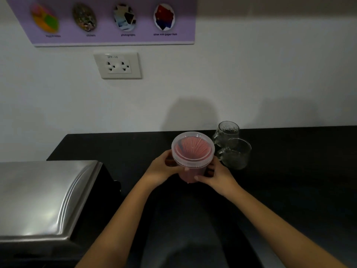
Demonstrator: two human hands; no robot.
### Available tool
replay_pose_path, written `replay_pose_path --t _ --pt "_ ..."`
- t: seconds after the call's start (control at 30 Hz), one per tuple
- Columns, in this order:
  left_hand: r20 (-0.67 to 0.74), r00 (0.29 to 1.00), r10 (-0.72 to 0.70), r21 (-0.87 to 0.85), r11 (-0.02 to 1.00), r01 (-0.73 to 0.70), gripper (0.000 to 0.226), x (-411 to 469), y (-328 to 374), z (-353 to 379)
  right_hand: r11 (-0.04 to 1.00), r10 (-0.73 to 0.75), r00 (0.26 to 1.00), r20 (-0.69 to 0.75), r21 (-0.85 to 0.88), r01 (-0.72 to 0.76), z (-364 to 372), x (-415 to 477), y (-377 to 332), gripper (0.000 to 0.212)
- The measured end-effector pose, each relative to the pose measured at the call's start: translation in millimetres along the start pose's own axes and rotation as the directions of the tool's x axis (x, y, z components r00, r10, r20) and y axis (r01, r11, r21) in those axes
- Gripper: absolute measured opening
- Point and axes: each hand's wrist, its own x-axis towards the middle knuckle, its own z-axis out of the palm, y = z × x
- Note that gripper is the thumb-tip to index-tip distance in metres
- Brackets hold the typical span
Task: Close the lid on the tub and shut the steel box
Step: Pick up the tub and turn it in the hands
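Note:
A clear plastic tub (190, 174) with pink sticks inside stands on the black counter (289, 180), its translucent lid (193, 148) lying on its rim. My left hand (164, 167) wraps the tub's left side just under the lid. On the tub's right side my right hand (214, 175) grips lower down, thumb across the front. The steel box (44, 198) fills the lower left, its curved shiny cover down over the body.
Two clear glass mugs (231, 146) stand just right of the tub, close to my right hand. A white wall with a double socket (117, 65) and a purple poster (108, 20) rises behind the counter. The counter's left end stops near the steel box.

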Motion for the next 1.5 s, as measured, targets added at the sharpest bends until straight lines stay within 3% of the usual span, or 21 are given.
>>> replay_pose_path --t 0.17,0.33,0.6,0.87,1.5 --pt "-0.055 0.996 0.069 -0.020 0.997 -0.070 0.067 21 2 -5 0.997 -0.025 1.000 -0.004 0.071 0.025 2 32 -2 0.087" --pt "-0.068 0.995 0.069 -0.061 0.995 -0.074 0.068 45 8 -12 0.994 -0.067 0.997 -0.029 0.089 0.070 6 56 -3 0.079" --pt "-0.082 0.995 0.061 -0.020 0.998 -0.062 0.066 77 7 -27 0.998 -0.048 0.998 -0.042 0.048 0.050 9 95 -10 0.080" --pt "-0.167 0.984 0.059 -0.112 0.991 -0.078 0.070 98 3 -27 0.998 -0.003 0.999 -0.050 0.062 0.006 10 119 -13 0.071" --pt "-0.196 0.979 0.047 -0.103 0.992 -0.068 0.070 99 6 -20 1.000 -0.016 0.995 -0.103 -0.012 0.015 6 119 -22 0.067"
